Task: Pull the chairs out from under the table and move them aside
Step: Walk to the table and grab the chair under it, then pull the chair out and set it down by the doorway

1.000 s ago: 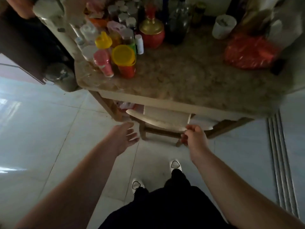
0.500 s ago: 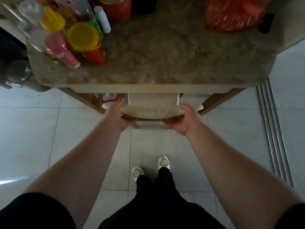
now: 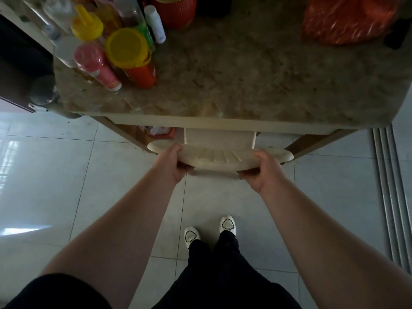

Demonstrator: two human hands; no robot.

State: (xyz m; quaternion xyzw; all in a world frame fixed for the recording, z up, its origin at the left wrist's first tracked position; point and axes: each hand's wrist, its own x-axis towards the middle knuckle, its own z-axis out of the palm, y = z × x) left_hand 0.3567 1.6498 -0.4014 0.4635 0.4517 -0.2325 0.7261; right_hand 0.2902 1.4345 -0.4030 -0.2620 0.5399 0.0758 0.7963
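Observation:
A cream-coloured chair (image 3: 219, 156) is tucked under the marble-topped table (image 3: 245, 85); only its curved top rail and part of the backrest show past the table's near edge. My left hand (image 3: 172, 162) grips the left part of the top rail. My right hand (image 3: 262, 169) grips the right part of the rail. The seat and legs are hidden under the table.
Bottles and jars with yellow lids (image 3: 124, 50) crowd the table's left end, and a red plastic bag (image 3: 347, 18) lies at its right. Wooden table legs (image 3: 312, 144) flank the chair. A sliding-door floor track (image 3: 390, 186) runs along the right. My feet (image 3: 209, 230) stand on pale tiles.
My left hand went from hanging free to gripping the rail beside the right hand. The view has tilted down and come closer to the table; the chair back now shows slightly more.

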